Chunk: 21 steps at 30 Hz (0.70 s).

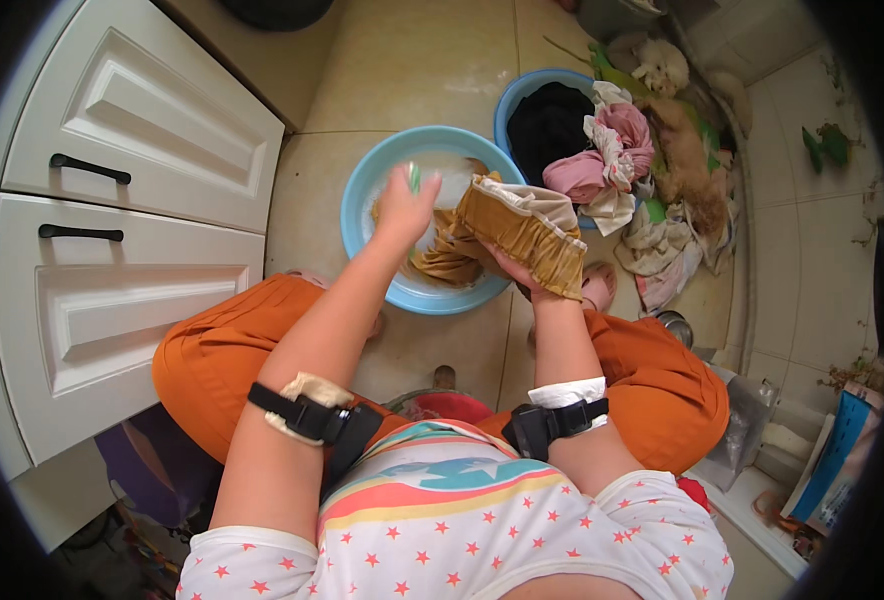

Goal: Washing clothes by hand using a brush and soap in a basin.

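A light blue plastic basin [354, 255] with sudsy water [442, 166] stands on the floor before me. My left hand [406, 206] is closed over the basin around a slim green object [414, 178], blurred; its kind is unclear. My right hand [521, 268] grips a mustard-brown garment [524, 236] from beneath, at the basin's right side. The garment's gathered waistband and pale lining face up, and its lower part hangs into the basin.
Behind on the right, a blue tub [503, 112] holds black [551, 124] and pink [622, 135] cloth. Curly-furred shapes, perhaps dogs, lie by crumpled cloths [663, 251]. White cabinets [142, 300] stand left; a tiled wall [776, 277] is right. A red container [457, 406] sits below me.
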Motion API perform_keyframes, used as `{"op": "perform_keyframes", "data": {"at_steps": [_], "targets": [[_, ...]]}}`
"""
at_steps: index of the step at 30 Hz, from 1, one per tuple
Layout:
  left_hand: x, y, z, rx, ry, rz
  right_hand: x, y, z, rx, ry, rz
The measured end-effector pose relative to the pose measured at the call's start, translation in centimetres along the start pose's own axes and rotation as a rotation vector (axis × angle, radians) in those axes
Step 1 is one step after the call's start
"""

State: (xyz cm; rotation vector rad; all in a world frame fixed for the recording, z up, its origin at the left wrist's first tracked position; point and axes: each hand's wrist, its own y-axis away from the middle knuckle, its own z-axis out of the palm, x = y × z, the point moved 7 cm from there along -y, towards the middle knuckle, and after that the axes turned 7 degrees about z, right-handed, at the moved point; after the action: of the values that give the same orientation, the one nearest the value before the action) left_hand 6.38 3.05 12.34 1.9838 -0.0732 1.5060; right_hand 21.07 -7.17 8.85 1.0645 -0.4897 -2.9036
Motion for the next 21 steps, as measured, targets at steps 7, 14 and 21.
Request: {"op": "perform_keyframes", "data": {"at_steps": [7, 14, 21], "targets": [[4.3, 2.7, 7.3, 0.265, -0.438, 0.765, 0.8, 0.6, 2.1, -0.202, -0.352, 0.158], [2.8, -0.9, 6.1, 0.118, -0.453, 0.526, -2.1, 1.9, 4.9, 0.205, 1.145, -0.281], [4.0, 0.8, 6.4, 0.038, -0.490, 0.610, -2.0, 1.7, 4.7, 0.122, 0.744, -0.192]]}}
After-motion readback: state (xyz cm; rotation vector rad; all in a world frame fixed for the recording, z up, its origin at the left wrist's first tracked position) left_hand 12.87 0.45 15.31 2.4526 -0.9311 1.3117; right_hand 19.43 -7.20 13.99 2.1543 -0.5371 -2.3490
